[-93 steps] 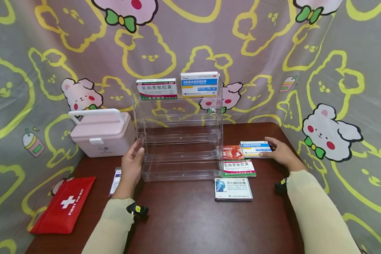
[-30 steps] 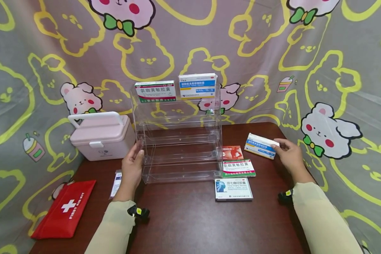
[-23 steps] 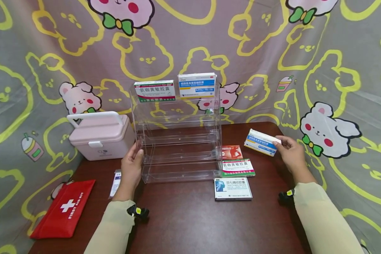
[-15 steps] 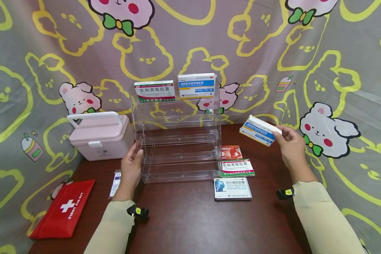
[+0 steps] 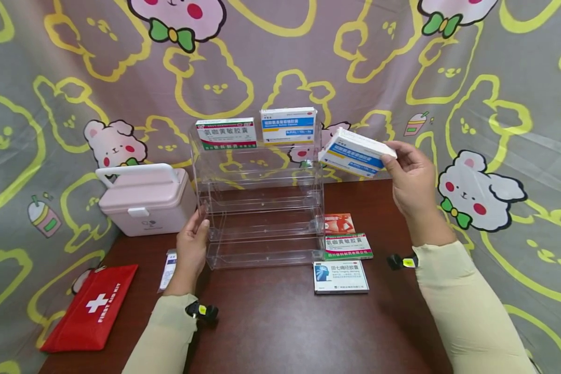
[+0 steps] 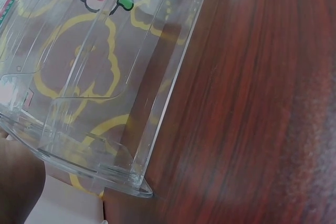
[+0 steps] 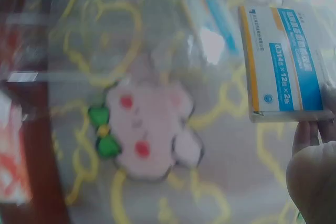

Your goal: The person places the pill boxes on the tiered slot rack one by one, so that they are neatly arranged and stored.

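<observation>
A clear tiered plastic display rack (image 5: 266,228) stands on the table. My left hand (image 5: 191,254) holds its left side panel, fingers partly hidden; the left wrist view shows only part of this hand (image 6: 18,177) beside the panel. Thumb and fingers of my right hand (image 5: 413,179) pinch the right end of a blue-and-white medicine box (image 5: 355,153). That box is tilted in the air, just right of the rack's top. On the top tier sit a green-and-white medicine box (image 5: 225,134) and a matching blue-and-white medicine box (image 5: 288,126).
Right of the rack lie a red-orange box (image 5: 339,223), a green-and-white box (image 5: 348,246) and a white box with a blue picture (image 5: 341,277). At left are a pink case (image 5: 147,202), a red first aid pouch (image 5: 91,309) and a small white packet (image 5: 168,270).
My right hand has lifted the blue-and-white medicine box off the table and carried it up and left towards the rack's top tier. The left hand stays on the rack.
</observation>
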